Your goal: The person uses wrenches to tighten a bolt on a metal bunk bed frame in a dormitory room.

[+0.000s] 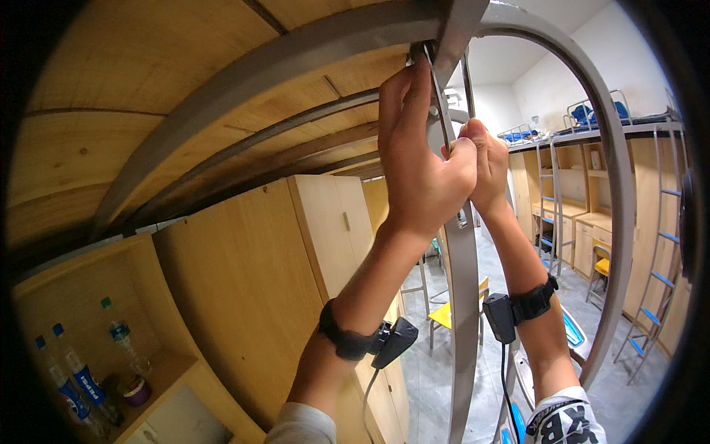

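Both of my hands are raised to a grey metal bed post (464,333), just under the upper bunk's frame. My left hand (421,163) reaches up, its fingers closed around a thin, flat metal strip (441,111) that runs along the post; its kind cannot be made out. The index fingertip touches a dark fitting (420,50) at the frame's corner. My right hand (488,163) is closed beside the left thumb, at the lower end of the strip. Its fingertips are partly hidden behind the left hand. Black bands with small devices sit on both forearms.
Wooden bunk boards (177,81) hang low overhead at left. A wooden cabinet (237,296) and a shelf with several plastic bottles (85,377) stand below. At right are a curved metal rail (617,185), ladders (654,296), desks and a yellow chair (603,266).
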